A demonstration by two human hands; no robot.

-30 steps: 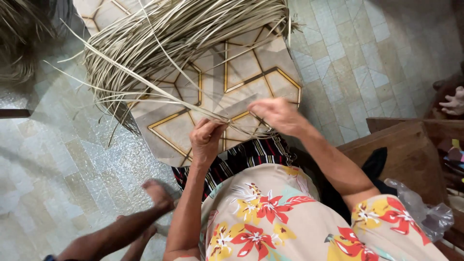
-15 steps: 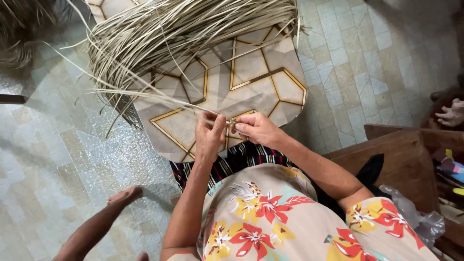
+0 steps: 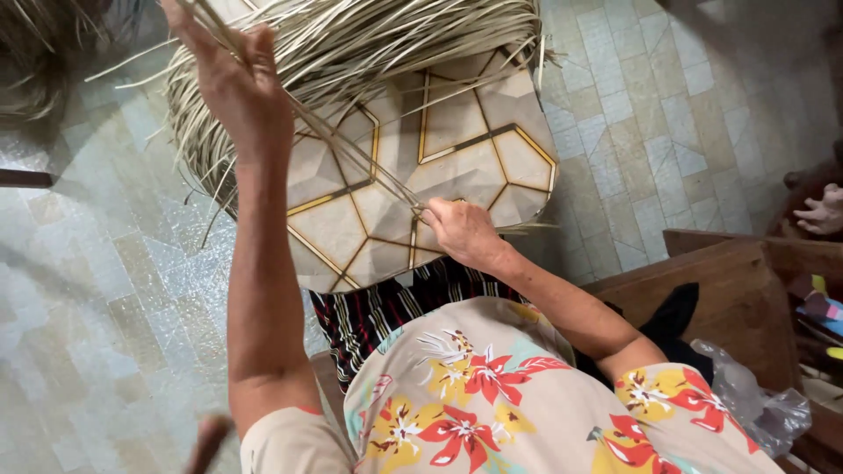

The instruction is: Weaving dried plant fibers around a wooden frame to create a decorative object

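Biggest thing here is the tiled floor point(image 3: 667, 132), pale squares in grey, green and cream all around. On it, right in front of the person, lies a mat point(image 3: 457, 158) with a geometric print, beige panels outlined in gold and dark lines. Across the top of the mat sits a big heap of dried palm strips point(image 3: 351, 44), long, thin, straw-coloured, fanning out loosely at the ends and spilling off the left edge onto the floor.

From that heap a few strips point(image 3: 351, 149) are pulled out taut in a straight diagonal line between the two hands (they look flat and narrow, like split leaf). The left hand point(image 3: 228, 75) is raised high at the top left, fingers closed around the upper end of the strips, with the loose ends poking out above the fist. The right hand point(image 3: 461, 233) is down low on the near edge of the mat, fingers pressed together and pinching the lower end of the same strips against the mat. So the strips run from the upper hand down to the lower one, passing over the mat's pattern.

Off to the right there's a brown wooden bench point(image 3: 729, 290) with a crumpled clear plastic bag point(image 3: 755, 404) by it. Someone else's hand point(image 3: 824, 213) shows at the far right edge.
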